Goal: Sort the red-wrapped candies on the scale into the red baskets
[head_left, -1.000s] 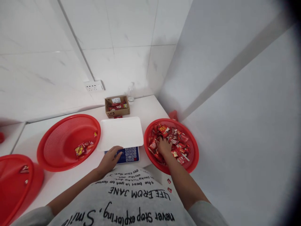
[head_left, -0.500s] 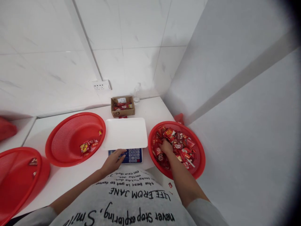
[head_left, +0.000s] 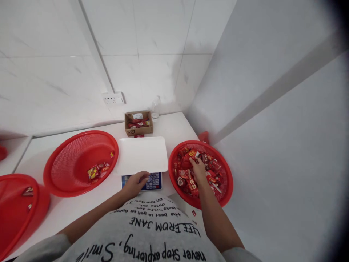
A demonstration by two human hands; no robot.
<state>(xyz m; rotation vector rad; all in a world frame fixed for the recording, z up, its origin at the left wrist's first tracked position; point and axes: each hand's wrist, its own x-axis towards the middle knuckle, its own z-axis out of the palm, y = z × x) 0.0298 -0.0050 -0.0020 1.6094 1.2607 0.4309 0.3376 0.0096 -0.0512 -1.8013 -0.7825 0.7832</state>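
from my end i judge much left to handle, with packets (head_left: 193, 187) heaped in the right basket (head_left: 229, 189) and few in the middle basket (head_left: 58, 167), the left hand (head_left: 135, 183) loosely open at the scale (head_left: 156, 185), and the right hand (head_left: 199, 171), fingers nearly together, touching a red packet (head_left: 186, 163), though i can't tell if it's gripped.

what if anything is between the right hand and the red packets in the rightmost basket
Nothing visible: the right hand reaches over the rim of the rightmost basket, fingertips at the red packets, with no lid over them.
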